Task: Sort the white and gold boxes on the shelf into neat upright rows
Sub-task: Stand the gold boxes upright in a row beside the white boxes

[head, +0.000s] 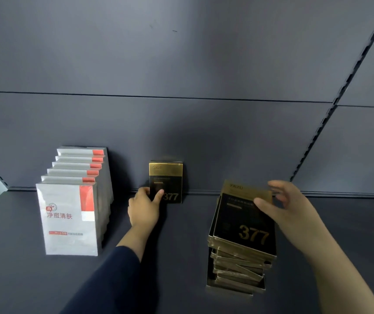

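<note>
Several white boxes [68,218] with red panels stand upright in a front-to-back row at the left of the shelf. One black and gold box [166,177] stands upright against the back wall; my left hand [145,206] grips its lower left edge, thumb on the front face. At the right lies an untidy flat stack of gold boxes [238,268]. My right hand [281,207] holds the top gold box [242,223] of that stack, thumb on its face and fingers behind its far edge, its far end tilted up.
The dark grey shelf board [170,257] runs wide between the white row and the gold stack. A grey back panel [181,121] closes the rear. A slotted upright [331,109] runs diagonally at the right.
</note>
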Demonstrator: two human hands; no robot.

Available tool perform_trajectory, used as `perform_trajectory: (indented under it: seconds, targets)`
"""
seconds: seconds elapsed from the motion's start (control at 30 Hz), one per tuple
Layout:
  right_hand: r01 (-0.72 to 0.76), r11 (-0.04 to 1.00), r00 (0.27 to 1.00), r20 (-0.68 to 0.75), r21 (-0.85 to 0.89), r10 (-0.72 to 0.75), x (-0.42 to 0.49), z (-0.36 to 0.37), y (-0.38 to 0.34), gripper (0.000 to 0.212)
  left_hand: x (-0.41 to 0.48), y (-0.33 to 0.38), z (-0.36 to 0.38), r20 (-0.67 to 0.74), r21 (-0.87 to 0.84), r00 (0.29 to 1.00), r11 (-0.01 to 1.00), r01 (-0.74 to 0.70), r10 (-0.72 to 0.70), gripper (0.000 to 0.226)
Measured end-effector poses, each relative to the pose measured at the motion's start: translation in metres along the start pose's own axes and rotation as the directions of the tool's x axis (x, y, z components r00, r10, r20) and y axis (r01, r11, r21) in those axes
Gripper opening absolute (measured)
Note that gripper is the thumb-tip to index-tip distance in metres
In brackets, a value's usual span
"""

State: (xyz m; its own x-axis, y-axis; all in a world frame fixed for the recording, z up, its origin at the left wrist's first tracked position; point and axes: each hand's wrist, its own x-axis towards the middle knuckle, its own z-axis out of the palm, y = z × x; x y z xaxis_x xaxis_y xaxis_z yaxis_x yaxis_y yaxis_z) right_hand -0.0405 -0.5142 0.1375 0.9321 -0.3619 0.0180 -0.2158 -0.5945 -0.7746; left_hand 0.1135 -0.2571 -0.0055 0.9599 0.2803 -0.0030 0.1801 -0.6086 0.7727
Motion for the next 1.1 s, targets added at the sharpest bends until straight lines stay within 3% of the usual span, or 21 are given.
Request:
perform_trajectory:
  seconds: [0.07,0.13,0.23,0.43,0.53,0.6,0.67,0.73,0.87,0.97,1.1]
  targets:
    - [-0.076,0.993,0.997,0.030,0.090,0.073,-0.001,0.001,0.004,0.060,-0.008,0.008,-0.004,-0.071,-0.062,0.997,0.998,0.023,-0.027,0.057]
    - [-0.114,0.980,0.993,0.046,0.161,0.107,-0.004,0.001,0.004,0.045,-0.024,0.019,-0.010,-0.155,-0.177,0.988,0.984,-0.003,-0.025,0.061]
    - [-0.106,0.976,0.994,0.012,0.190,0.106,-0.004,0.001,0.004,0.026,-0.058,0.040,-0.022,-0.151,-0.329,0.978,0.926,-0.186,0.143,0.053]
    - [-0.097,0.959,0.994,-0.021,0.266,0.107,0.000,-0.007,-0.002,0.043,-0.123,0.093,-0.066,0.138,-0.526,0.885,0.790,-0.315,0.444,0.029]
    - [-0.147,0.963,0.984,0.133,0.227,0.119,-0.002,-0.006,-0.007,0.058,-0.136,0.099,-0.069,0.273,-0.456,0.838,0.831,-0.320,0.472,0.031]
    - [-0.171,0.958,0.969,0.214,0.232,0.121,-0.007,-0.003,-0.011,0.044,-0.139,0.096,-0.065,0.446,-0.353,0.790,0.894,-0.276,0.420,0.048]
    - [-0.139,0.955,0.975,0.204,0.262,0.086,-0.008,-0.005,-0.013,0.015,-0.142,0.096,-0.061,0.610,-0.312,0.695,0.921,-0.232,0.381,0.051]
    - [-0.114,0.951,0.980,0.188,0.287,0.061,-0.009,-0.009,-0.015,0.008,-0.148,0.098,-0.061,0.656,-0.348,0.643,0.915,-0.205,0.394,0.050]
    - [-0.085,0.934,0.987,0.161,0.348,0.030,-0.012,-0.012,-0.019,0.034,-0.155,0.104,-0.068,0.502,-0.400,0.735,0.876,-0.270,0.456,0.029]
    - [0.005,0.876,0.993,0.101,0.482,-0.061,-0.020,-0.012,-0.032,0.036,-0.160,0.106,-0.079,0.379,-0.554,0.776,0.795,-0.246,0.504,0.039]
    - [0.134,0.806,0.985,0.014,0.576,-0.174,-0.033,0.001,-0.048,0.036,-0.152,0.103,-0.098,0.254,-0.740,0.856,0.660,-0.128,0.450,0.056]
